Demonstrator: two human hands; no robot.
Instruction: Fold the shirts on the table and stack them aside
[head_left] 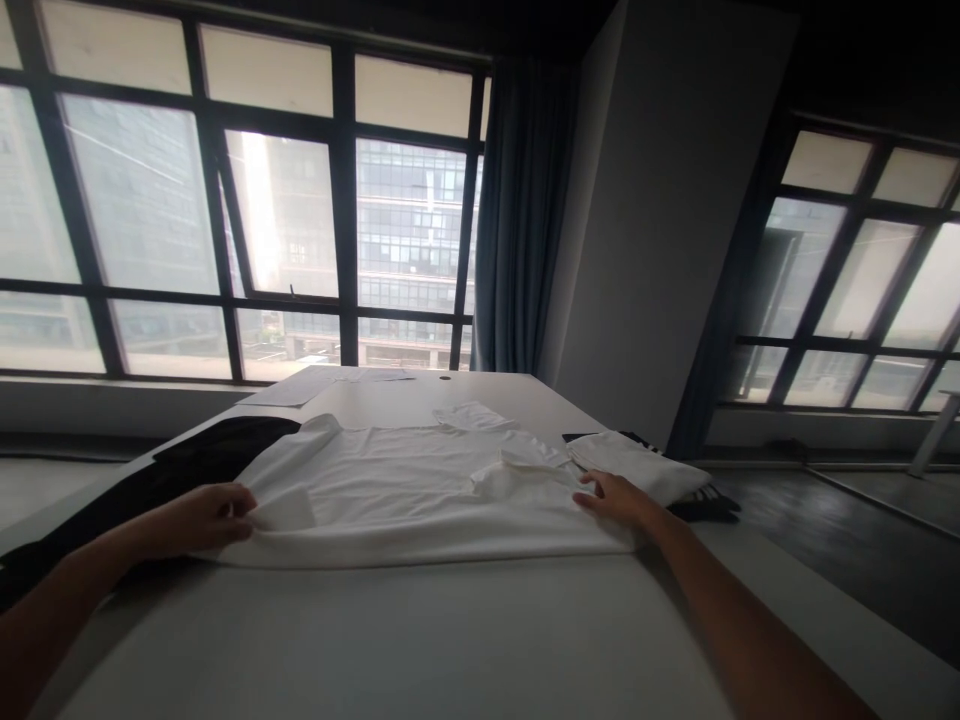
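A white shirt [405, 490] lies spread sideways on the white table [390, 640], its near edge folded over in a long strip. My left hand [206, 517] is at the shirt's left end, its thumb and fingers pinching the fabric near a turned-up corner. At the right end, my right hand [613, 498] has its fingers closed on the cloth. Parts that look like sleeves lie creased toward the right of the shirt.
Black cloth [202, 455] lies to the left along the table edge. Folded white and black garments [637, 465] are stacked on the right. Paper sheets [289, 390] rest at the far left, by the windows. A blue curtain [521, 220] hangs beside a pillar.
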